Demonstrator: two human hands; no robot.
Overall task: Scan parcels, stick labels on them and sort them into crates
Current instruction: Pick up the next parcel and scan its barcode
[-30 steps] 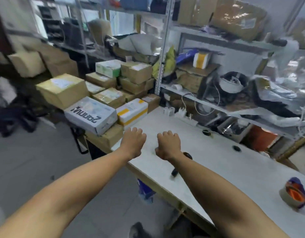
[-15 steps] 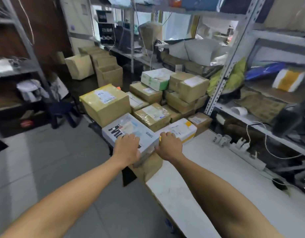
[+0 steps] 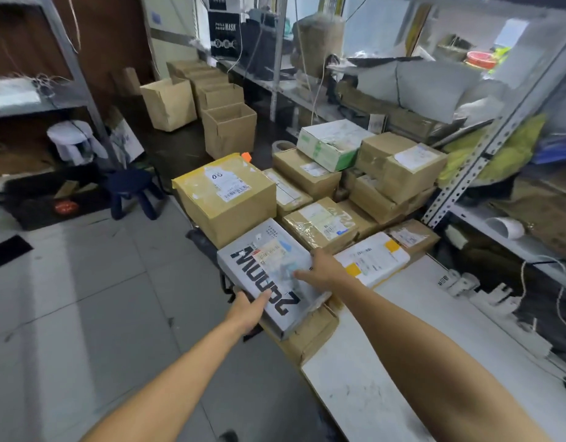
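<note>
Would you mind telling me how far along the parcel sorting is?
Nothing looks scanned or sorted yet. In hand: the left hand grips the grey printed parcel at its near edge, and the right hand rests on top. Left: the stacked cardboard parcels behind it.

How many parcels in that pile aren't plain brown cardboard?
3: the grey printed box at the front of the pile, the white-and-yellow parcel just right of it, and the white-and-green box on top at the back. Others may be hidden underneath.

Left hand's fingers hidden under the grey parcel (label print blurred).
</note>
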